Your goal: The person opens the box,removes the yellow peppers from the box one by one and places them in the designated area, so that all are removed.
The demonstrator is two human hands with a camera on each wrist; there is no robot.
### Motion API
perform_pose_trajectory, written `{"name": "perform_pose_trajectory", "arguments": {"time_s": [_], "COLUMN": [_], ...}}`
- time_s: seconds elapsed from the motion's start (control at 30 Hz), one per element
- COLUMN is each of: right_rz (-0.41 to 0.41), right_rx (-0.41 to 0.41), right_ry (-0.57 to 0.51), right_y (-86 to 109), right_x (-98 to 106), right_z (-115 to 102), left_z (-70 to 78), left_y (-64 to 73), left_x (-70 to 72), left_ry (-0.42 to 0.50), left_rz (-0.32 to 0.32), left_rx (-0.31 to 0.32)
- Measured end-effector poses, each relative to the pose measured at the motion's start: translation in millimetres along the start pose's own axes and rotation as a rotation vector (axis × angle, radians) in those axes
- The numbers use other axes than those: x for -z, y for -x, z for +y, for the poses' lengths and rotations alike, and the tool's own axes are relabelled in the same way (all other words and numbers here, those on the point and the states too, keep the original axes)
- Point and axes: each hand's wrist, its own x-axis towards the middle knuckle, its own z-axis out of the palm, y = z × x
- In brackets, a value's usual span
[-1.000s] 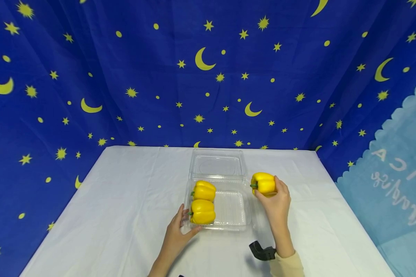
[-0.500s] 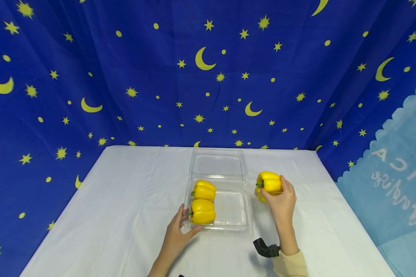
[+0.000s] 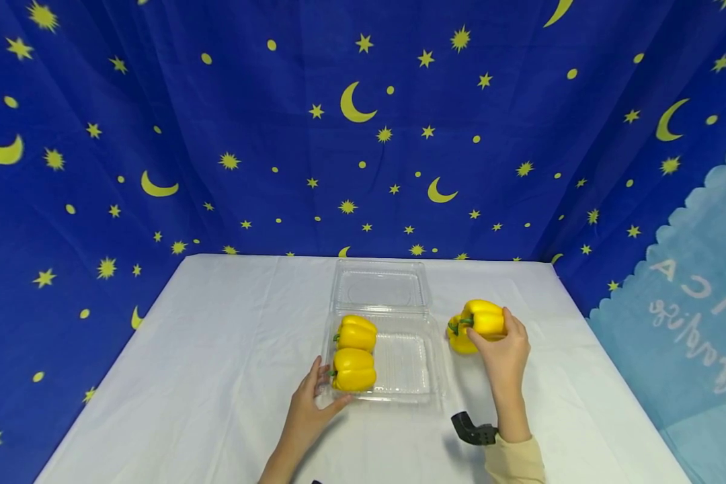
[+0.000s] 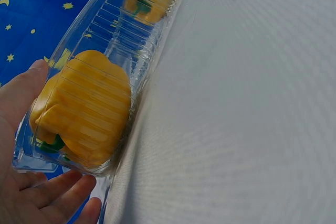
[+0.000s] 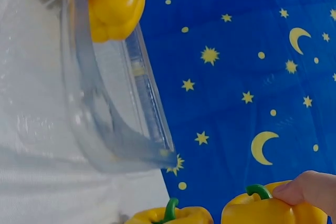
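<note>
My right hand [image 3: 503, 356] holds a yellow bell pepper [image 3: 486, 317] with a green stem, thumb on its near side. In the right wrist view the thumb presses on this pepper [image 5: 262, 212]. Just left of and partly behind it is another yellow bell pepper [image 3: 460, 343]. Two more bell peppers, a far one [image 3: 357, 331] and a near one [image 3: 354, 371], lie side by side in the left half of a clear plastic clamshell box [image 3: 402, 363]. At its front left corner rests my left hand [image 3: 307, 410], thumb along the front edge, other fingers loosely extended by the left side.
The box's hinged lid [image 3: 379, 286] lies folded back on the white tablecloth [image 3: 248, 336]. Blue star-and-moon cloth [image 3: 278, 134] hangs behind and at the sides. A black wrist mount [image 3: 474, 430] sticks out from the right wrist.
My right hand has moved to the right with its bell pepper, away from the box. More of the bell pepper beside it now shows. The left hand and the box stay still.
</note>
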Motion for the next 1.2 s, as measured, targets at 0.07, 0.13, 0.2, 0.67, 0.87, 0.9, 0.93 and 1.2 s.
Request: {"name": "perform_pose_trajectory", "arguments": {"time_s": [0.07, 0.13, 0.2, 0.67, 0.87, 0.9, 0.93, 1.2], "right_rz": [0.000, -0.003, -0.005, 0.011, 0.012, 0.012, 0.013, 0.034], "right_rx": [-0.005, -0.015, -0.024, -0.086, -0.104, -0.106, -0.106, -0.123], "right_ry": [0.006, 0.013, 0.026, 0.050, 0.055, 0.054, 0.055, 0.073], "right_y": [-1.2, -2.7, -4.3, -18.8, -21.4, -21.8, -22.3, -27.1], "right_x": [1, 2, 4, 14, 16, 16, 16, 20], "right_z": [1, 2, 4, 22, 27, 28, 30, 42], "left_z": [-0.1, 0.0, 0.3, 1.8, 1.7, 1.8, 1.8, 1.6], "left_y": [0.3, 0.7, 1.1, 0.2, 0.2, 0.3, 0.5, 1.4], "left_x": [-0.2, -0.4, -0.5, -0.6, -0.2, -0.2, -0.1, 0.0], "left_ry": [-0.001, -0.002, -0.002, 0.008, 0.008, 0.008, 0.008, 0.001], "left_rz": [0.000, 0.001, 0.002, 0.006, 0.001, -0.001, -0.002, -0.006], "left_rx": [0.000, 0.000, -0.001, 0.002, 0.003, 0.000, -0.001, 0.001]}}
